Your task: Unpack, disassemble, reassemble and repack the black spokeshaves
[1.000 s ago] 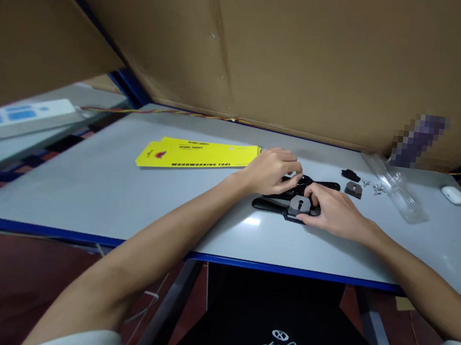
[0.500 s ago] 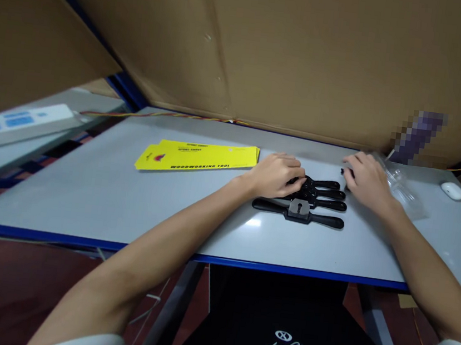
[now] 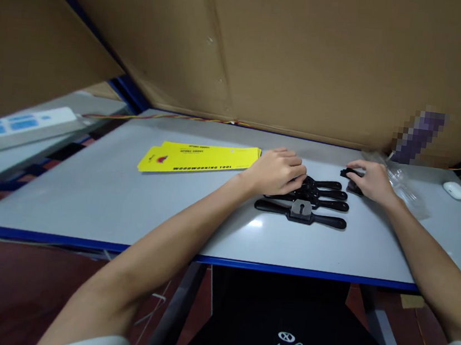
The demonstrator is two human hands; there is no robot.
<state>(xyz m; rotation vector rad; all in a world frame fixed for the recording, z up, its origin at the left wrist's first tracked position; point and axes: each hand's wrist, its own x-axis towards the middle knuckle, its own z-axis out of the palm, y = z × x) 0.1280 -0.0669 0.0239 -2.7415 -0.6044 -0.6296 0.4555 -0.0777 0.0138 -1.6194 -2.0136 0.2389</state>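
Note:
Several black two-handled tools [image 3: 324, 194] lie side by side on the grey table [image 3: 98, 190]. The nearest one [image 3: 300, 213] carries a grey metal plate at its middle. My left hand [image 3: 275, 170] rests on the left ends of the far tools, fingers curled over them. My right hand [image 3: 370, 180] lies further right, fingers closed around a small black part [image 3: 347, 173] and a grey plate at the table's back right. The small screws there are hidden by that hand.
A yellow cardboard sleeve marked "woodworking tool" [image 3: 198, 157] lies to the left. A clear plastic package [image 3: 405, 185] and a white mouse-like object [image 3: 455, 190] sit at the right. Brown cardboard walls [image 3: 304, 53] rise behind. The table's blue front edge [image 3: 244, 264] runs near my lap.
My right hand left the nearest tool with the grey plate, moved right and back, and now closes on the small parts. My left hand stayed on the tools.

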